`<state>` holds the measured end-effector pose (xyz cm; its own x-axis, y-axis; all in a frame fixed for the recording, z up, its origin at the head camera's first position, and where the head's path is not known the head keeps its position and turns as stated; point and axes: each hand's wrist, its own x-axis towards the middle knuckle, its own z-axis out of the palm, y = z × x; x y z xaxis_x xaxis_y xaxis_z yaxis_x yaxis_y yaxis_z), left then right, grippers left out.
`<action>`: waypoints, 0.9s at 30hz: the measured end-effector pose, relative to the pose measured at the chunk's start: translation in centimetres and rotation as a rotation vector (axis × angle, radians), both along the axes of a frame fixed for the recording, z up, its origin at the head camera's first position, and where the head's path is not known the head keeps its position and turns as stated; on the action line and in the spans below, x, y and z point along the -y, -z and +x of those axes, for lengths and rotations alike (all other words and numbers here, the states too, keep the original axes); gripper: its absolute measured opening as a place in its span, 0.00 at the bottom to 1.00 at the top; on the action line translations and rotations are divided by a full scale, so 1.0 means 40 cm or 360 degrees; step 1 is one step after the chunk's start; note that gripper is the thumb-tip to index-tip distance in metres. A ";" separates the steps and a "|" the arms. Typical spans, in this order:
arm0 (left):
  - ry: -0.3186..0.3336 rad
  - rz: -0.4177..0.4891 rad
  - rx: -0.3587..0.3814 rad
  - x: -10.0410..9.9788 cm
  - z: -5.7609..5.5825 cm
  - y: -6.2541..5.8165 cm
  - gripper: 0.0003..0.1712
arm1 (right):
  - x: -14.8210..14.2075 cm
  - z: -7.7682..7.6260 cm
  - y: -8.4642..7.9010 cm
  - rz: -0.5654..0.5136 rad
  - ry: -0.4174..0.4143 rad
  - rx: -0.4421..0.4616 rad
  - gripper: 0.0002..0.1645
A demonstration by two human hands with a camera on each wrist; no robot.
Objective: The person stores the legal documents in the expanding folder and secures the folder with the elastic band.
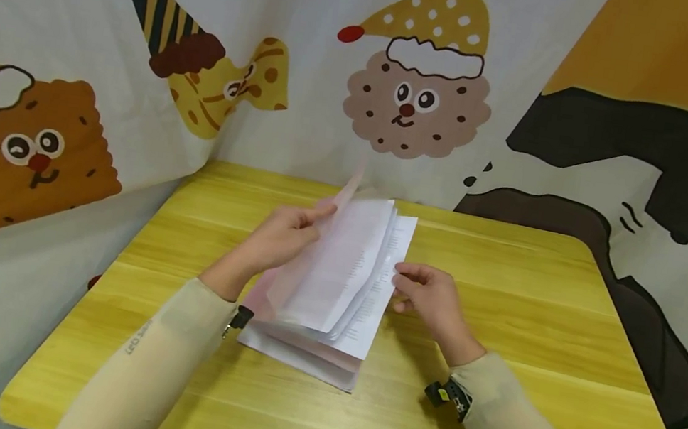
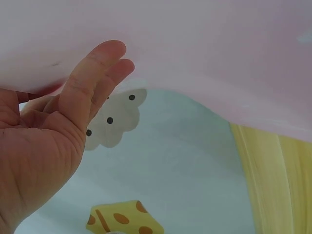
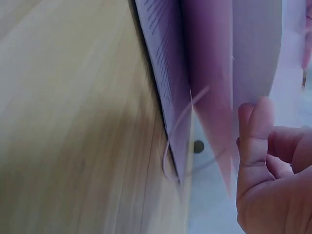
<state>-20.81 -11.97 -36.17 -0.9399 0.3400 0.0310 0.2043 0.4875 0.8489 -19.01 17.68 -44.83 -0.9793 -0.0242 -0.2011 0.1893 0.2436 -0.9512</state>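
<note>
A booklet point(image 1: 337, 271) of white printed sheets with pink leaves lies slantwise on the table, its upper pages raised and fanned. My left hand point(image 1: 286, 236) holds a thin pink sheet point(image 2: 195, 53) up at the booklet's left side. In the left wrist view, two fingers of the left hand point(image 2: 48, 131) lie against this sheet, and part of the hand is hidden behind it. At the right edge, my right hand point(image 1: 433, 297) pinches the printed pages. The right wrist view shows the right hand's point(image 3: 278, 170) fingertips on a page edge, beside a pink leaf point(image 3: 209, 73).
A yellow wood-grain table point(image 1: 504, 277) carries the booklet. A thin pink cord point(image 3: 168, 146) loops from the booklet's lower edge. Behind the table hangs a white cloth point(image 1: 308, 138) printed with cartoon biscuits, reaching down along the left side.
</note>
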 end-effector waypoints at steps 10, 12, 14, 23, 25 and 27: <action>0.0014 0.0024 0.0029 -0.016 0.000 0.000 0.31 | 0.054 -0.013 -0.001 -0.0114 0.0011 -0.0007 0.27; 0.0011 0.0022 0.0032 -0.017 0.001 0.001 0.31 | 0.059 -0.016 0.000 -0.0162 0.0013 0.0017 0.29; 0.0006 0.0018 0.0031 -0.016 0.000 0.003 0.31 | 0.062 -0.018 0.003 -0.0222 0.0031 0.0060 0.29; -0.0003 0.0014 0.0037 -0.011 0.001 0.002 0.31 | 0.059 -0.020 0.006 -0.0395 0.0046 0.0188 0.32; 0.0001 0.0017 0.0038 -0.011 0.000 0.004 0.31 | 0.058 -0.020 0.005 -0.0397 0.0024 0.0200 0.32; 0.0001 0.0017 0.0034 -0.011 -0.001 0.007 0.31 | 0.058 -0.020 0.005 -0.0391 0.0004 0.0213 0.33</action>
